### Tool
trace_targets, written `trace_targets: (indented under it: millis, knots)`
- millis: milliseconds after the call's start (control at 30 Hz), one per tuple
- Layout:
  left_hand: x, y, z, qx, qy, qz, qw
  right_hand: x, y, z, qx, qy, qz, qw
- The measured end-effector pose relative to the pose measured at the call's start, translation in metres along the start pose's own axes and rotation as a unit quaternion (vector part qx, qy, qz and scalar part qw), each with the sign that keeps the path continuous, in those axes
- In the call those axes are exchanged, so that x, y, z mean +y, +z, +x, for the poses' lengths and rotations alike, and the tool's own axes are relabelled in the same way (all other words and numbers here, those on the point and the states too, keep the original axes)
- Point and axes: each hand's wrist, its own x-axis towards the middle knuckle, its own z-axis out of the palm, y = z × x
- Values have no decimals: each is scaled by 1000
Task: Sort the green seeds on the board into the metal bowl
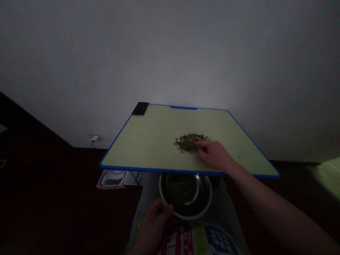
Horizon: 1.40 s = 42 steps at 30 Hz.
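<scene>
The bowl (189,216) is held by its rim in the left hand (156,221), below the tabletop's (146,141) near edge, presumably for steadiness, while the grains (186,141) spread thereon are touched by the right hand (214,154), its grip indeterminable.

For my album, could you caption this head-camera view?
Right hand at the grains on the table, left hand holding a bowl below the near edge.

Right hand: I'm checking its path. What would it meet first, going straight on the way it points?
The dark grains on the board, most likely; the fingertip may be touching them.
</scene>
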Motion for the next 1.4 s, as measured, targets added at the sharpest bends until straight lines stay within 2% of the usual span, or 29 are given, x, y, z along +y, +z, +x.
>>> trace_targets:
  millis: [100,467,700,967,1067,1400]
  knots:
    - [1,-1,1,-27,-10,-42,999,2,1,-2,8,-10,14,1000]
    - [0,1,0,-25,-16,-76,997,0,3,2,17,-5,0,1000]
    - [2,2,-3,-4,-8,-43,999,0,5,4,19,-21,4,1000]
    - [3,1,-2,-11,-4,-32,999,-7,4,5,1,-16,2,1000]
    - [3,0,-3,-27,-7,-49,998,-7,5,6,2,-9,-2,1000]
    - [5,4,-3,-19,-15,-80,996,-5,6,9,20,-27,-2,999]
